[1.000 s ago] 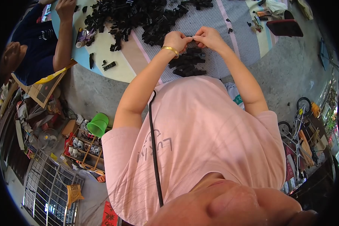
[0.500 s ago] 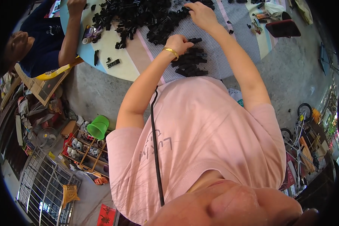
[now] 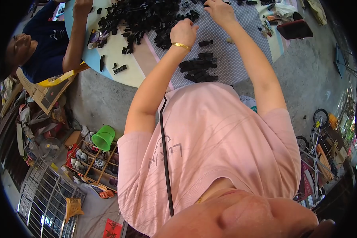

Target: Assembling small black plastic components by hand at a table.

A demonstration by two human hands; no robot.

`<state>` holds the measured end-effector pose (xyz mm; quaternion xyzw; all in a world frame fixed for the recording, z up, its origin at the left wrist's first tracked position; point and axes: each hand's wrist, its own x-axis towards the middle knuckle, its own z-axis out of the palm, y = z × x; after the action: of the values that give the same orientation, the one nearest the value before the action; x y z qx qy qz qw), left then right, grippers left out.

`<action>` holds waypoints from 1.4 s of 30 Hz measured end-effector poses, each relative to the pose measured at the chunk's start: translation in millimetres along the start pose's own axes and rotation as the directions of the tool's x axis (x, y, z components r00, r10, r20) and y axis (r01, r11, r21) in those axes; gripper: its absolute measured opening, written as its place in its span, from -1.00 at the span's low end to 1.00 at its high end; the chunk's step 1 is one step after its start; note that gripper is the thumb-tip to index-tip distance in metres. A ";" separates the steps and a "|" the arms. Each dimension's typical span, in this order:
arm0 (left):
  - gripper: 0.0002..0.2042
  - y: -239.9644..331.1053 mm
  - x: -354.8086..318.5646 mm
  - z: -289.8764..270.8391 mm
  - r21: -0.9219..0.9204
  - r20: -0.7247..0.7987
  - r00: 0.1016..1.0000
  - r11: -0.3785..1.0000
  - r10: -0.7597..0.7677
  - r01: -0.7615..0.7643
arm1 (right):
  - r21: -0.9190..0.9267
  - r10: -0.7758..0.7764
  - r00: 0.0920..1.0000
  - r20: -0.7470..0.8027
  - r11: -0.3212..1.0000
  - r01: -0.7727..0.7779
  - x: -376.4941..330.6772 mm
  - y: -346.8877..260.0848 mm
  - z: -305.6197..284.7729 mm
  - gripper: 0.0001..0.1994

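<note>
Black plastic parts lie in a large heap across the far part of the table. My left hand, a gold bangle at its wrist, is at the heap's near right edge. Its fingers are curled by the loose parts, and their tips are partly hidden. Farther right, my right hand is at the top edge of the view with its fingers pinched together; what they hold is too small to make out. Close to my body, similar long black parts lie in a small stack. A single black part lies just beyond it.
A co-worker's forearm rests at the table's left side. Near it are tape rolls and a few loose black parts. At the right edge lie a dark red phone and small odds and ends.
My left hand has let go of a black part beyond the small stack and moved away from me to the heap. My right hand has shifted slightly right and farther away.
</note>
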<state>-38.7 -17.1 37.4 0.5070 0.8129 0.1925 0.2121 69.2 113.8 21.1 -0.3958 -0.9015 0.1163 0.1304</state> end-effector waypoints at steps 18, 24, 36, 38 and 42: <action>-0.87 -16.6 0.4 29.3 -0.435 -0.241 0.970 0.888 0.045 -0.149 | 0.277 -0.049 0.988 -0.145 0.957 0.088 -88.8 -9.0 11.3 -0.77; -0.91 -4.4 -26.4 31.3 -0.887 0.173 0.952 0.380 -0.251 0.262 | 0.734 0.236 0.934 0.268 0.578 -0.357 -90.6 -22.7 9.9 -0.77; -0.73 -24.9 -41.7 36.5 -0.576 0.317 0.939 0.760 -0.132 0.301 | 0.737 0.109 0.777 0.620 0.258 -0.624 -108.2 -14.1 -3.8 -0.63; -0.76 -22.4 -42.5 41.0 -0.376 -0.091 0.979 0.904 0.184 -0.205 | 0.819 0.124 0.814 0.568 0.015 -0.573 -110.6 -15.8 -4.8 -0.63; -0.77 -18.1 -43.7 41.0 -0.222 -0.094 0.991 0.968 0.100 -0.119 | 0.896 0.215 0.870 0.444 -0.091 -0.435 -106.3 -26.1 0.4 -0.64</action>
<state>-12.6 -60.1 0.2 0.5154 0.7643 0.3162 0.2243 120.6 17.4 13.8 -0.3836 -0.4365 0.7698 0.2641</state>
